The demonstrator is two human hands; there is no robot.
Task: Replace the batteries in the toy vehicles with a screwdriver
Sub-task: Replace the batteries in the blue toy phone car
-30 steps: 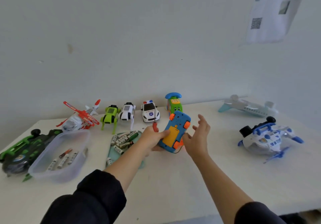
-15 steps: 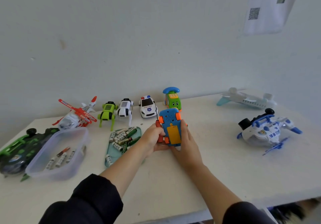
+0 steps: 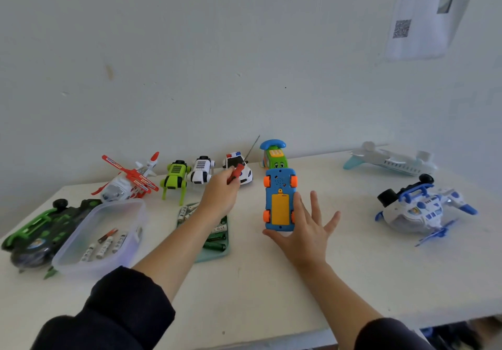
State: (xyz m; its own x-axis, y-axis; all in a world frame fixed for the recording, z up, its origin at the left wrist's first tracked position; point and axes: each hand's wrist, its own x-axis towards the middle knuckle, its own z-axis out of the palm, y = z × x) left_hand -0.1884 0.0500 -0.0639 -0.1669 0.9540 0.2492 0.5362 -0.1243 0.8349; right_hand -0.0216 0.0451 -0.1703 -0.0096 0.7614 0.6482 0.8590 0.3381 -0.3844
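Near the table's (image 3: 271, 281) middle, the blue toy car (image 3: 279, 200) lies wheels-up against the spread-fingered right hand (image 3: 304, 230) while the left hand (image 3: 221, 195) pinches the red-handled screwdriver (image 3: 235, 173); light, hard, probably slippery plastic, best steadied by its sides.

Soft, even daylight fills the scene, bright and without glare. Only faint shadows fall on the white tabletop (image 3: 271, 281) under both forearms. The wide-angle lens bends the edges, and the picture is slightly soft throughout.
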